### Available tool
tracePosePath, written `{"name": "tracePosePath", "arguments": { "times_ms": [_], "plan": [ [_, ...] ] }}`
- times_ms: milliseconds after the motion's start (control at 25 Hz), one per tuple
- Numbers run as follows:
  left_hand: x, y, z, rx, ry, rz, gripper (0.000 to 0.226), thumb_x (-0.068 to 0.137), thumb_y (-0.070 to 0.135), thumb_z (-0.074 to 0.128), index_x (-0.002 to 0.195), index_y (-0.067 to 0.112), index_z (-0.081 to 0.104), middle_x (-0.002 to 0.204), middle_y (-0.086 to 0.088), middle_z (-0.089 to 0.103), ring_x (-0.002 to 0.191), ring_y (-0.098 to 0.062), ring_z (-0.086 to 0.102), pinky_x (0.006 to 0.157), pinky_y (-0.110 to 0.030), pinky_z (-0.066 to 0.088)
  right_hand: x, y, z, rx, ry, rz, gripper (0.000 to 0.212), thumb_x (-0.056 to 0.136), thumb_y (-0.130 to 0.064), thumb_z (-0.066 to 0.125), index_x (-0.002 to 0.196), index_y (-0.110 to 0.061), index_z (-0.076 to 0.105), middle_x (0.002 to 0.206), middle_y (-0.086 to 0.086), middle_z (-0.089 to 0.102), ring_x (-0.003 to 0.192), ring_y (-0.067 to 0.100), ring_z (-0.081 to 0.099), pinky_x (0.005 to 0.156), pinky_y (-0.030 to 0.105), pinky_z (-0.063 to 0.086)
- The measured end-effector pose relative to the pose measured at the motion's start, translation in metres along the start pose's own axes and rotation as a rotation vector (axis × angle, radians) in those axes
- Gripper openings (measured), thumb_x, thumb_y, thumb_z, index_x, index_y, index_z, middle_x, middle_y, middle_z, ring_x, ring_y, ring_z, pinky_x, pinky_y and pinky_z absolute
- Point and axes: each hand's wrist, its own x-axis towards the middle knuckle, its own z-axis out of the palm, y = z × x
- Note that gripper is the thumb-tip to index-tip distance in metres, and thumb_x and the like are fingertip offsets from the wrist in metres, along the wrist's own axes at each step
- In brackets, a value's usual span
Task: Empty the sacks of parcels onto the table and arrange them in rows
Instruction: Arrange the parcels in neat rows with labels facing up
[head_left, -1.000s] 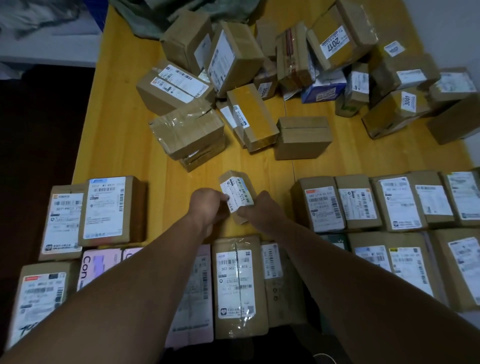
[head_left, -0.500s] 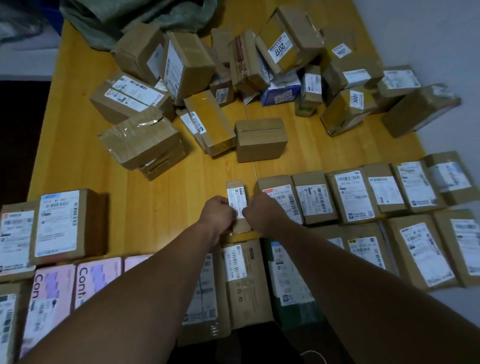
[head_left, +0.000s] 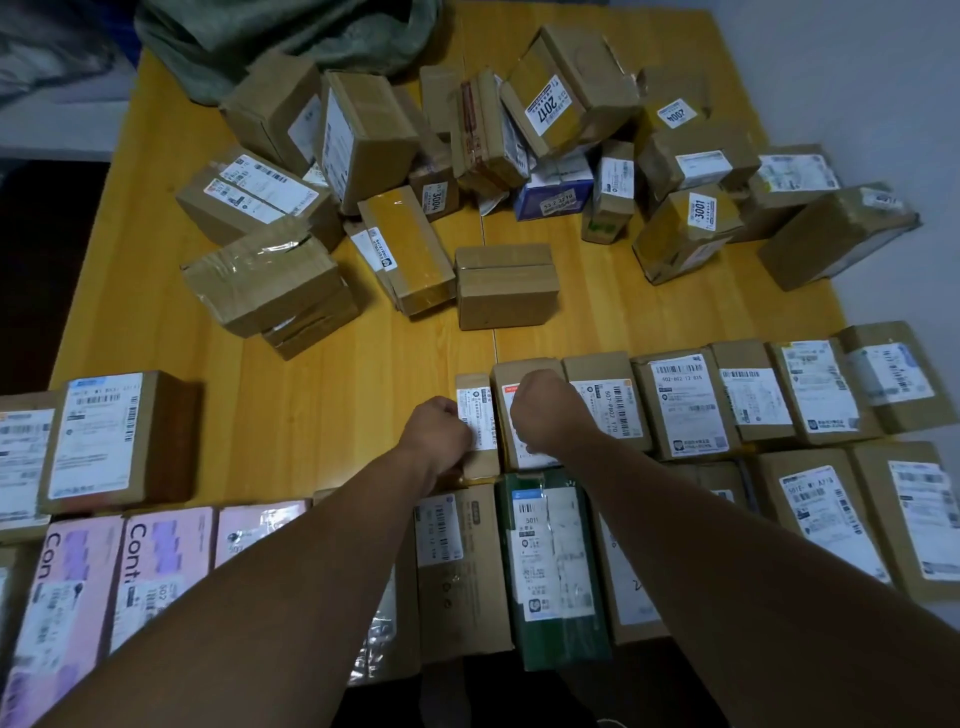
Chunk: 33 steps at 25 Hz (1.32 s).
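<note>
A small brown parcel (head_left: 477, 410) with a white label lies flat at the left end of the second row, touching the neighbouring parcel (head_left: 524, 374). My left hand (head_left: 436, 434) grips its left side. My right hand (head_left: 545, 413) is closed over the neighbouring parcel at the small one's right edge; whether it still grips the small one I cannot tell. Behind lies a loose heap of unsorted brown parcels (head_left: 363, 140). A green sack (head_left: 270, 36) lies slumped at the table's far edge. Two rows of parcels, labels up, run along the near edge, among them a green parcel (head_left: 550, 561).
The wooden table (head_left: 322, 410) shows bare top between the heap and the rows. Two brown boxes (head_left: 109, 436) stand at the left of the second row, pink parcels (head_left: 156, 566) below them. A pale wall (head_left: 857, 78) borders the right side. Dark floor lies left.
The small labelled parcel came down from a raised, tilted position and now lies flat against the second row's left end. Both hands moved with it.
</note>
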Motion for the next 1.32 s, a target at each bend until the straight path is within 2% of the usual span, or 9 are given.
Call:
{"name": "tracePosePath", "arguments": {
  "times_ms": [160,280,440,600,720,840,1120,1200,1320],
  "plan": [
    [0.001,0.002,0.005,-0.017,0.006,0.004,0.034,0.084,-0.009,0.058,0.109,0.014,0.060,0.107,-0.013,0.071,0.083,-0.025,0.065,0.061,-0.031,0.054,0.002,0.005,0.003,-0.037,0.022,-0.014,0.013,0.092,-0.006,0.048,0.080,-0.006,0.051,0.077,0.006,0.055,0.074,0.026,0.055,0.066,0.033,0.043],
    [0.003,0.001,0.003,-0.055,0.009,-0.022,0.046,0.083,-0.005,0.064,0.126,0.010,0.056,0.114,-0.015,0.069,0.095,-0.027,0.066,0.068,-0.030,0.051,0.003,0.005,-0.001,-0.001,0.070,-0.010,0.021,0.088,-0.008,0.052,0.070,-0.014,0.045,0.066,0.004,0.051,0.065,0.023,0.052,0.061,0.030,0.040],
    [0.010,0.019,-0.007,-0.072,0.125,0.005,0.058,0.087,0.012,0.067,0.140,0.012,0.045,0.115,-0.013,0.064,0.100,-0.029,0.061,0.071,-0.032,0.048,0.018,-0.004,-0.021,0.020,0.141,-0.048,0.014,0.092,-0.018,0.053,0.093,-0.007,0.061,0.082,0.008,0.064,0.079,0.028,0.063,0.071,0.034,0.052],
    [0.026,0.054,-0.013,-0.108,0.255,0.155,0.051,0.088,0.012,0.064,0.137,0.015,0.050,0.101,-0.005,0.064,0.085,-0.021,0.059,0.072,-0.031,0.046,0.041,-0.014,-0.040,0.034,0.210,-0.064,0.013,0.091,-0.019,0.056,0.098,-0.008,0.058,0.090,0.007,0.060,0.081,0.026,0.059,0.066,0.031,0.045],
    [0.040,0.080,-0.007,-0.116,0.265,0.267,0.049,0.088,0.010,0.063,0.136,0.017,0.053,0.116,0.001,0.062,0.101,-0.017,0.057,0.089,-0.033,0.050,0.063,-0.018,-0.049,-0.001,0.266,-0.029,0.048,0.091,-0.023,0.060,0.134,-0.006,0.048,0.127,0.017,0.048,0.111,0.036,0.055,0.093,0.044,0.050],
    [0.057,0.100,0.001,-0.131,0.215,0.329,0.034,0.090,0.012,0.062,0.122,0.022,0.058,0.114,0.002,0.067,0.100,-0.016,0.062,0.093,-0.036,0.052,0.087,-0.021,-0.057,0.110,0.255,0.041,0.068,0.088,-0.024,0.063,0.147,-0.009,0.032,0.137,0.018,0.044,0.125,0.038,0.049,0.105,0.049,0.046],
    [0.064,0.104,0.008,-0.350,0.126,0.223,0.045,0.083,0.005,0.061,0.128,0.013,0.058,0.109,-0.005,0.068,0.108,-0.026,0.063,0.098,-0.043,0.051,0.098,-0.017,-0.066,0.506,0.202,0.252,0.060,0.088,-0.032,0.063,0.140,-0.011,0.042,0.132,0.013,0.049,0.099,0.030,0.056,0.088,0.044,0.055],
    [0.060,0.107,0.007,-0.331,0.144,0.222,0.038,0.090,0.016,0.059,0.127,0.014,0.058,0.115,-0.007,0.064,0.112,-0.025,0.058,0.100,-0.047,0.049,0.093,-0.020,-0.070,0.552,0.230,0.285,0.060,0.088,-0.039,0.063,0.138,-0.013,0.043,0.133,0.013,0.043,0.087,0.026,0.051,0.087,0.050,0.057],
    [0.043,0.110,0.002,-0.392,0.102,0.224,0.039,0.098,0.040,0.049,0.127,0.016,0.058,0.113,0.000,0.064,0.110,-0.020,0.059,0.089,-0.043,0.052,0.079,-0.026,-0.073,0.630,0.275,0.269,0.074,0.084,-0.057,0.060,0.142,-0.017,0.037,0.138,0.012,0.038,0.100,0.029,0.050,0.086,0.053,0.058]
  ]
}}
